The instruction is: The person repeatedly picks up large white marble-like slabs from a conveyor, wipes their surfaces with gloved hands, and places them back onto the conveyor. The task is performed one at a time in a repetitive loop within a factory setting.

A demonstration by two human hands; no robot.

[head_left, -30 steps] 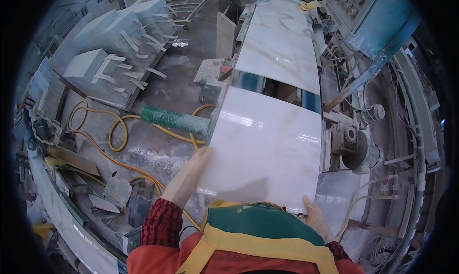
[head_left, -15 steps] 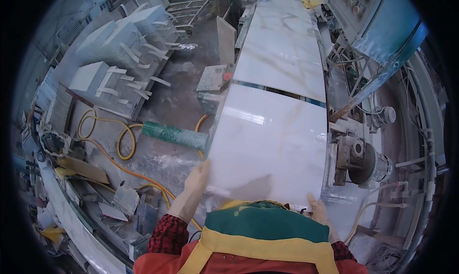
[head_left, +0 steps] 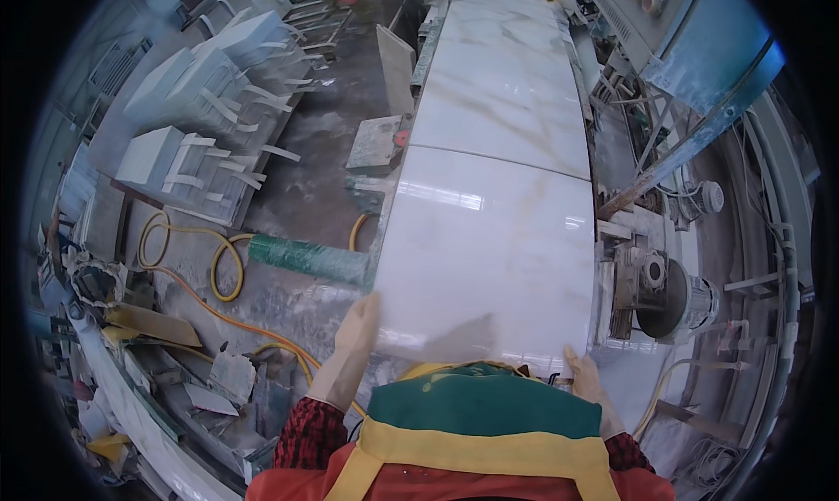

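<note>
White polished marble slab (head_left: 489,256), faintly grey-veined, lies flat on the machine bed directly ahead of me, its far edge butted against a longer slab (head_left: 511,81) of the same stone, with a motor (head_left: 669,282) just beside its right edge. I judge it heavy, rigid, slick on its glossy face and brittle at corners, best taken at the near corners and slid, never lifted by one edge. My gloved left hand (head_left: 354,344) lies fingers together against the near-left edge; my right hand (head_left: 587,387) curls round the near-right corner, fingers partly hidden.
</note>
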